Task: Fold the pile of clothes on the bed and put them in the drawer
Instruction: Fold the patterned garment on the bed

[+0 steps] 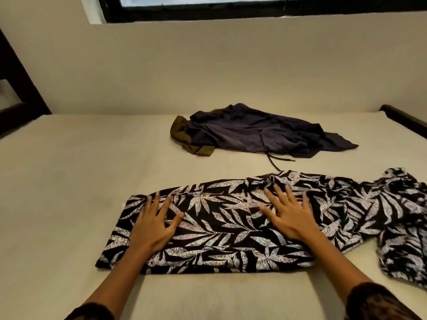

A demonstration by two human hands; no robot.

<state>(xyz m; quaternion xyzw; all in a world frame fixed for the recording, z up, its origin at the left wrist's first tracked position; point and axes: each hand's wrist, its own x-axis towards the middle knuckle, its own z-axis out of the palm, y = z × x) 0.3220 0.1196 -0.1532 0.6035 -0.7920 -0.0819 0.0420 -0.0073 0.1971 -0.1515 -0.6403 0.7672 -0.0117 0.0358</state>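
Smooth cream bed (69,169): left hand (152,227) and right hand (288,218), fingers spread flat, press the leaf-print garment (219,227); rumpled navy pile (254,132) lies beyond.

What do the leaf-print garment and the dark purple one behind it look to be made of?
Black-and-white leaf-print garment: thin woven cloth, matte, perhaps cotton or rayon; it lies flat with fine crinkles. Dark purple garment: soft, faintly sheened knit or light synthetic, judging by its smooth, limp drape; fibre uncertain.
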